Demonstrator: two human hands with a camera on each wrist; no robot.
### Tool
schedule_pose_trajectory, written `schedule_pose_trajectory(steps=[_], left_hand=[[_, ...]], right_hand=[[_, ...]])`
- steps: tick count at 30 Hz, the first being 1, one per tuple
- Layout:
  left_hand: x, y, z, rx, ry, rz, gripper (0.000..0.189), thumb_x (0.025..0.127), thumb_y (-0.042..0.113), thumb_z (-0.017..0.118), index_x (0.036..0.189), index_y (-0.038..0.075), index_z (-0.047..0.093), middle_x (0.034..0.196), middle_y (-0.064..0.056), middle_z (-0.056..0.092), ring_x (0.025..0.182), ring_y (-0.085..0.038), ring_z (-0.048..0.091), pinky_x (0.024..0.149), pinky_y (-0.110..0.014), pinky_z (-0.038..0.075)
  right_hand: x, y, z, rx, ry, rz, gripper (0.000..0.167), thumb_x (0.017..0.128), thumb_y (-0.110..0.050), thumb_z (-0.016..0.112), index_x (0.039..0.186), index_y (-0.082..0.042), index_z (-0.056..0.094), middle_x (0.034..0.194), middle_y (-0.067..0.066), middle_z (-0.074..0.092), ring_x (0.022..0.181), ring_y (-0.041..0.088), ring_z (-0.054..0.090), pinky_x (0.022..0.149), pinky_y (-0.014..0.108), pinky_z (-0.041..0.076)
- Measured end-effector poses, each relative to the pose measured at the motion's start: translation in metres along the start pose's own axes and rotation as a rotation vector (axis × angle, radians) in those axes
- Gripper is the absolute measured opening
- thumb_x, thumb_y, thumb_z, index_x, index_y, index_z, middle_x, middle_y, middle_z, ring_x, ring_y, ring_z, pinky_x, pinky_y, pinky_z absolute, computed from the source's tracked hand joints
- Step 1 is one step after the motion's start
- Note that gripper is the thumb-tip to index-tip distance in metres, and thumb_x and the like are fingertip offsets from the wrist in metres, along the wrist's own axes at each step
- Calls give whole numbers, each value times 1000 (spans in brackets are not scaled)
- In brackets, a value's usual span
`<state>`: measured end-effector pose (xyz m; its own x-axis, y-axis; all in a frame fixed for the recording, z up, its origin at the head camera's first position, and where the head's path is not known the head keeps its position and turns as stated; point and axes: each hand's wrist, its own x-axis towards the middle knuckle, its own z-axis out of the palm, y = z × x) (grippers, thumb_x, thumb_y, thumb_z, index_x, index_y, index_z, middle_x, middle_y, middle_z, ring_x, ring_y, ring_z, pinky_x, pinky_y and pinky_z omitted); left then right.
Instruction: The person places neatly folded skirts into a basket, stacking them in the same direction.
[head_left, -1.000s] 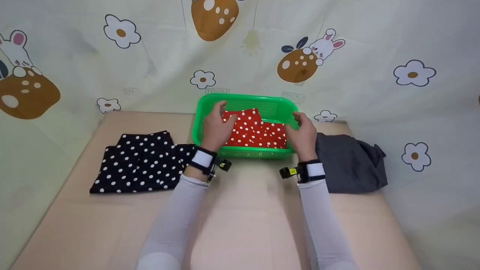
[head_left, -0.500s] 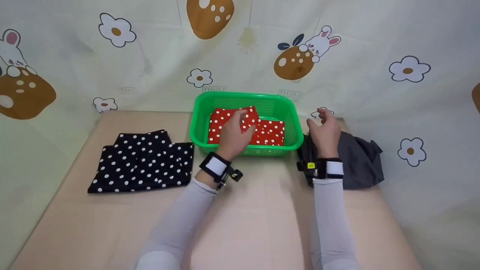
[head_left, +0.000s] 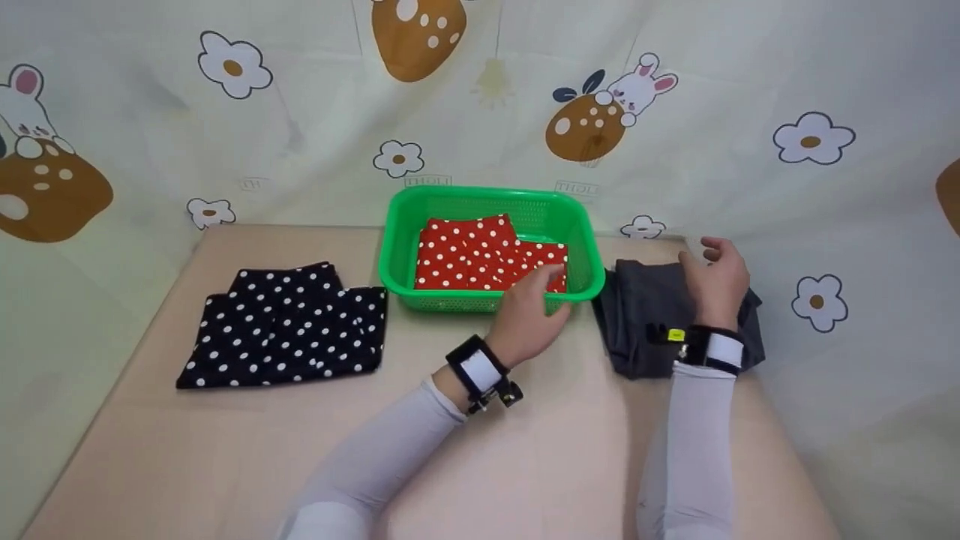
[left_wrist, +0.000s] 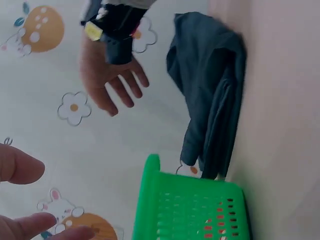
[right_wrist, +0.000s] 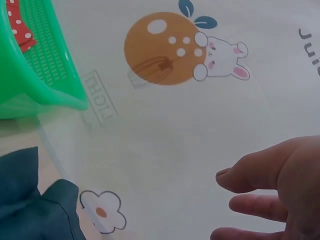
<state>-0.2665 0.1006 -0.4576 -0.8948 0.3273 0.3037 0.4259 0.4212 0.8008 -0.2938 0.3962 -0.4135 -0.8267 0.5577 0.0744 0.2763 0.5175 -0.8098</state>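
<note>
In the head view my left hand (head_left: 527,319) hovers by the front right edge of a green plastic basket (head_left: 491,298), its fingers relaxed and holding nothing. Folded red cloth with white dots (head_left: 469,251) lies inside the basket. My right hand (head_left: 718,283) is raised over a folded dark grey cloth (head_left: 649,319) to the right of the basket. The right wrist view shows that hand's thumb and fingers (right_wrist: 250,172) apart, with nothing between them. From the left wrist, the grey cloth (left_wrist: 207,85) appears beyond the basket (left_wrist: 195,200), below the right hand (left_wrist: 107,75).
A folded black cloth with white dots (head_left: 289,326) lies on the beige tabletop (head_left: 247,450), left of the basket. Behind the table hangs a pale curtain (head_left: 480,142) printed with rabbits and flowers. Both wrists wear straps with small cameras.
Both hands have moved right, away from the basket's two ends. The left crossed in front of the red cloth to the basket's right side; the right went over the grey cloth. The cloths stay put.
</note>
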Motion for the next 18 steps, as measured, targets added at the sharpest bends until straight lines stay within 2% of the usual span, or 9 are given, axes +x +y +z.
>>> schedule_pose_trajectory(steps=[3,5,7,9,12,14,16,18], left_hand=[[-4,10,25,69,-73,21,55,101,28,67,152,12,53,148,-5,64,136,-21,61,114,-38,52],[-10,14,41,100,-120,24,55,101,29,67,152,12,54,149,-5,63,138,-21,59,116,-37,50],[-15,18,55,125,-154,29,55,100,30,67,151,13,55,150,-4,62,140,-20,58,117,-36,48],[-16,21,70,142,-172,20,55,100,32,68,150,14,56,149,-4,63,138,-19,59,117,-34,48],[-11,24,92,137,-194,-42,56,99,33,69,150,16,55,143,-4,65,131,-16,62,112,-30,50],[-6,25,106,116,-201,-106,58,98,34,70,152,18,54,141,-4,64,127,-15,62,110,-29,51],[-1,27,119,70,-184,-185,59,97,35,71,151,19,55,141,-5,64,127,-15,62,110,-29,50],[3,30,129,2,-151,-271,57,96,35,71,150,20,57,141,-5,64,127,-16,61,110,-30,50]], right_hand=[[5,5,-15,-26,-6,46,64,102,-38,61,159,-11,47,163,21,48,147,38,48,120,51,42],[3,7,-18,-68,-8,58,67,102,-40,59,160,-9,46,162,21,48,145,39,49,119,52,42],[-2,7,-17,-131,13,21,67,102,-41,58,158,-6,47,158,24,51,141,42,52,116,56,43],[-9,9,-11,-196,49,-65,65,101,-39,60,153,-3,51,151,29,55,136,46,53,112,60,43],[-21,24,2,-301,85,-210,60,99,-34,64,147,2,55,145,34,54,132,54,49,107,66,42],[-28,42,6,-342,96,-270,58,98,-30,66,144,4,56,145,37,50,131,56,45,105,68,41],[-33,63,4,-363,107,-293,57,98,-27,67,142,6,56,147,38,46,133,58,42,106,70,39],[-36,85,-4,-376,135,-279,56,97,-25,67,141,8,56,147,39,46,134,60,41,107,71,38]])
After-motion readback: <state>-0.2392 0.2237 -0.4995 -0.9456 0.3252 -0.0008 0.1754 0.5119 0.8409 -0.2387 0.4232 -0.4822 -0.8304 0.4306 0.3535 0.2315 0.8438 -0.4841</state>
